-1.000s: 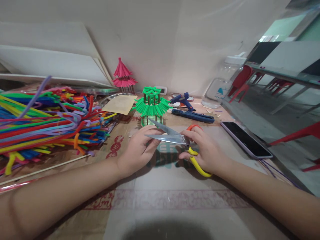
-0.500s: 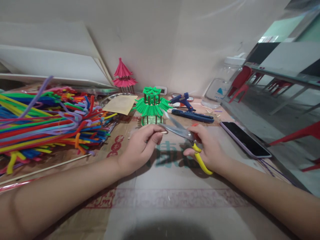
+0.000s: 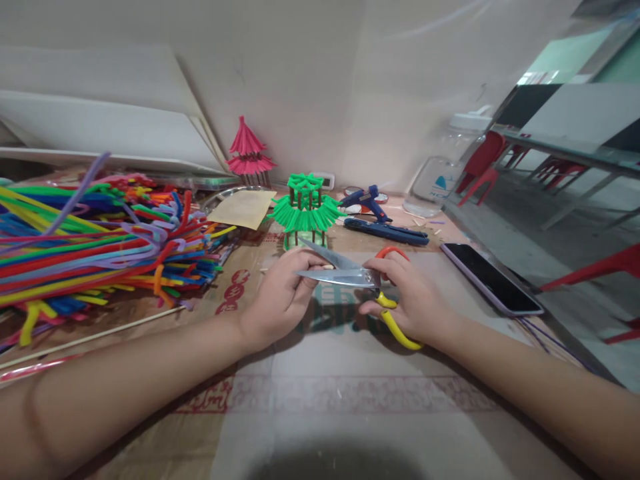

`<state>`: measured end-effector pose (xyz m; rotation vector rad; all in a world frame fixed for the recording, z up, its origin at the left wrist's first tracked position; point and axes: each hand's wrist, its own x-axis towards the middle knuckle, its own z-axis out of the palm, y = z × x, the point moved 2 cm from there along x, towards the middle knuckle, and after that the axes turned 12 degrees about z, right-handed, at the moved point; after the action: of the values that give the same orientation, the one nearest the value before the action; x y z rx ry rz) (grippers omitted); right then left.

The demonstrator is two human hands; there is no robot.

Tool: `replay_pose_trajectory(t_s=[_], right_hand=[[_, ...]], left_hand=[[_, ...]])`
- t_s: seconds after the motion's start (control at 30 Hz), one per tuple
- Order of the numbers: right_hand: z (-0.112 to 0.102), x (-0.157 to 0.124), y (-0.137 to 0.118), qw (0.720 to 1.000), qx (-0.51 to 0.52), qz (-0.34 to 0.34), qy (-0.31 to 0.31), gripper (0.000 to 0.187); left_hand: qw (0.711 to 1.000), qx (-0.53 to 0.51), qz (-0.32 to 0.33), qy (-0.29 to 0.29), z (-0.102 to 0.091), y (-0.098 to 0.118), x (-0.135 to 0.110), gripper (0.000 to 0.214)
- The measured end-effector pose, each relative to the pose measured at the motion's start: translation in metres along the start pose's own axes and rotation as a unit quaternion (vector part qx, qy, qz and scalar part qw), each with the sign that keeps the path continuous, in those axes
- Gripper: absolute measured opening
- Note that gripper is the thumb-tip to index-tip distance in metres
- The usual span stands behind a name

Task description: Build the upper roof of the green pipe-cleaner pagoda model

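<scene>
My right hand (image 3: 417,303) is closed around the orange and yellow handles of a pair of scissors (image 3: 340,275). The steel blades stand apart and point left. My left hand (image 3: 277,300) is pinched just at the blade tips, holding a short thin wooden stick that the blades and fingers mostly hide. Both hands hover low over the cardboard-covered table (image 3: 350,400). Just behind them stands a small green model pagoda (image 3: 304,210).
A big heap of coloured pipe cleaners (image 3: 90,247) fills the left. A long wooden skewer (image 3: 100,337) lies before it. Behind are a pink pagoda (image 3: 249,155), yellow paper (image 3: 243,208), a blue glue gun (image 3: 367,200) and a dark blue tool (image 3: 387,231). A phone (image 3: 490,277) lies right.
The scissors swung up and away half a second ago while the stick's end showed at my left fingertips. Now the open blades are back at those fingertips.
</scene>
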<state>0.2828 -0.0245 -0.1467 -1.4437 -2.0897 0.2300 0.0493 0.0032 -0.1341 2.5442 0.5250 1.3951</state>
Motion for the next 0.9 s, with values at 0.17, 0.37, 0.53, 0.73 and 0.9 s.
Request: replay_pose_trajectory(t_s=[0.17,0.37,0.53,0.73,0.9], right_hand=[[-0.0009,-0.0001,-0.0007,1.0,-0.01,-0.017,0.014,0.062],[0.0004,0.0002,0.0004,0.999,-0.007,-0.03,0.022,0.066],[0.0007,0.0001,0.0,0.999,-0.003,-0.036,0.019,0.065],[0.0,0.0008,-0.0018,0.999,-0.011,-0.046,0.02,0.062],[-0.0016,0.0029,-0.0045,0.998,-0.026,-0.049,0.026,0.057]], left_hand=[[1.0,-0.004,0.007,-0.012,0.0007,0.0009,-0.0008,0.025],[1.0,0.014,0.022,-0.008,0.0004,0.0006,0.0,0.025],[0.998,0.016,0.055,-0.014,0.0009,0.0012,0.0,0.025],[0.999,0.016,0.047,-0.014,0.0014,0.002,0.0003,0.028],[0.999,0.006,0.023,-0.028,0.0019,0.0,-0.0013,0.031]])
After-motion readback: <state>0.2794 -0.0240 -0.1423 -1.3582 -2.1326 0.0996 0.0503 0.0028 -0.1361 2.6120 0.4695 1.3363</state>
